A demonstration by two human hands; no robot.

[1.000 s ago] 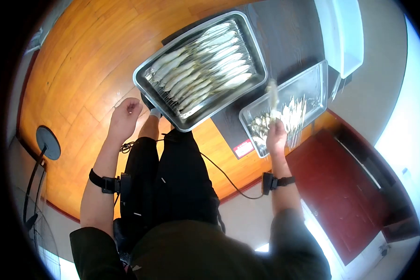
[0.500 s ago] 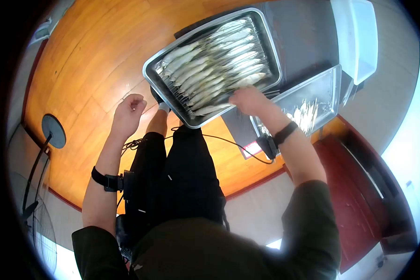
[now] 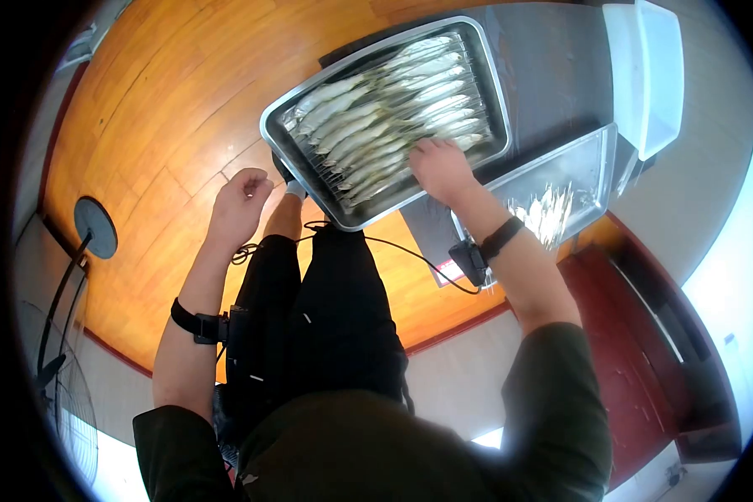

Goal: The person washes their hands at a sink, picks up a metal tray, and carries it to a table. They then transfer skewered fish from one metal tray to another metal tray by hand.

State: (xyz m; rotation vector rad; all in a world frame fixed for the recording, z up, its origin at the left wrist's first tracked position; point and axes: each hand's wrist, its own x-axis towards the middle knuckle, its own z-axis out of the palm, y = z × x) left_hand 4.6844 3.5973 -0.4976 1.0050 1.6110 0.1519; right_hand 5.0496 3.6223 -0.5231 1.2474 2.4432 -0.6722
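A deep metal tray (image 3: 269, 125) holds several silvery fish (image 3: 343, 132) lying side by side in two rows, with thin skewers showing among them. My right hand (image 3: 443, 170) reaches over the tray's near right side. Its fingers are curled down around the end of a fish in the nearer left row, and they hide part of it. My left hand (image 3: 241, 209) hangs over the floor, left of the tray. Its fingers are curled in, and nothing shows in them.
Right of the metal tray, a clear plastic tray (image 3: 594, 163) holds a heap of thin pale pieces (image 3: 545, 216). A white plastic bin (image 3: 629, 75) stands beyond it on the dark surface (image 3: 552, 67). A black cable (image 3: 406, 248) crosses near my legs. A fan base (image 3: 96, 227) is far left.
My right hand has moved slightly up and further over the tray. The nearest fish in the left row now lies closer to the others. My left hand has shifted slightly right.
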